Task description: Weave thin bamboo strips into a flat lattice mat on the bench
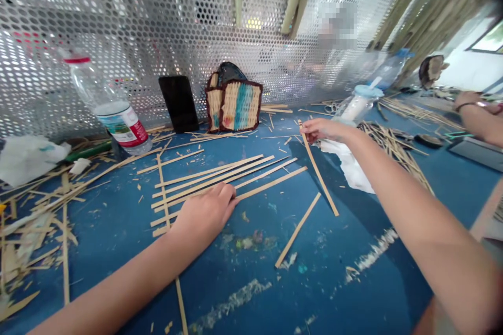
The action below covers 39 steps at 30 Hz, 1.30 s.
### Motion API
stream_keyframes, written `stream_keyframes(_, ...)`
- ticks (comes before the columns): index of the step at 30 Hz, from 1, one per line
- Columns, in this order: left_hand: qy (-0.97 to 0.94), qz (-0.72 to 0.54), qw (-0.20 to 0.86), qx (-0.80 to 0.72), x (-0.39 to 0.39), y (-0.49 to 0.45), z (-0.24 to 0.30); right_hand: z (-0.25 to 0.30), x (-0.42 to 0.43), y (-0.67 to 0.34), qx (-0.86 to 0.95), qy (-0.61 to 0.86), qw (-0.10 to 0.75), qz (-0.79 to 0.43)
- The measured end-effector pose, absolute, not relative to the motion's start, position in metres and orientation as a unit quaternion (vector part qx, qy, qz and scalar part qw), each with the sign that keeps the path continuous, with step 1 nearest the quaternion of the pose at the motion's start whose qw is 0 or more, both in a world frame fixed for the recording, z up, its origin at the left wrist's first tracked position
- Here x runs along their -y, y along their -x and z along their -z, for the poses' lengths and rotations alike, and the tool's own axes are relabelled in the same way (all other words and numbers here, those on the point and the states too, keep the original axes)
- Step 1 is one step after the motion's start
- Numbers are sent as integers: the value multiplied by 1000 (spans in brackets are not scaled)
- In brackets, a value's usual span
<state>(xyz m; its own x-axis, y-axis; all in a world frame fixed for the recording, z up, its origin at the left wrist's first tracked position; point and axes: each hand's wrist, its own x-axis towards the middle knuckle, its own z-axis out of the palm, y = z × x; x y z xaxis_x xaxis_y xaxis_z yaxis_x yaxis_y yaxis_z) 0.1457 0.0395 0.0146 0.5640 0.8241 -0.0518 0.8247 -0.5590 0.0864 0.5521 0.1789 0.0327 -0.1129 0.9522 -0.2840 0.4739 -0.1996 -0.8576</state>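
Observation:
My left hand [208, 207] rests on a row of roughly parallel bamboo strips [212, 178], its fingers curled together over the nearest ones. Thumb and fingertips meet at one strip [275, 183]. Near their left ends, a long upright strip [160, 175] crosses the row; my left hand and forearm hide part of it. Farther right, my right hand [324, 130] pinches the upper end of another bamboo strip [320, 172], which slants down toward me. A shorter loose strip [297, 230] lies below it on the blue table [243, 293].
At the back stand a plastic bottle [121, 120], a black phone [178, 104] and a woven piece [240, 104]. Bamboo scraps [35, 241] litter the left side. To the right are white tissue [356, 170], a lidded cup [359, 102], piled strips [393, 152] and another person's arm [477, 118].

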Motion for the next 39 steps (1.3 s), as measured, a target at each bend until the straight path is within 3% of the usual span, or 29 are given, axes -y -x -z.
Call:
stream_keyframes(7, -893, -11, 10, -449, -36, -144, -9, -36, -178, -553, 566, 609, 288, -474)
stream_keyframes(12, -882, -31, 37, -469, -37, -144, -9, -42, -173, -552, 560, 591, 328, -478)
stream_keyframes(24, -886, -47, 60, -458, -36, -142, -9, -73, -151, -546, 464, 523, 538, -471)
stream_keyframes(30, -900, -57, 29, -430, -34, -142, -3, -82, -152, -534, 450, 491, 584, -464)
stream_keyframes(34, -904, -119, 29, -410, -33, -134, -36, -87, -157, -525, 455, 527, 561, -448)
stream_keyframes(39, -791, -291, 19, -538, -32, -96, -121, -90, -155, -501, 443, 551, 520, -479)
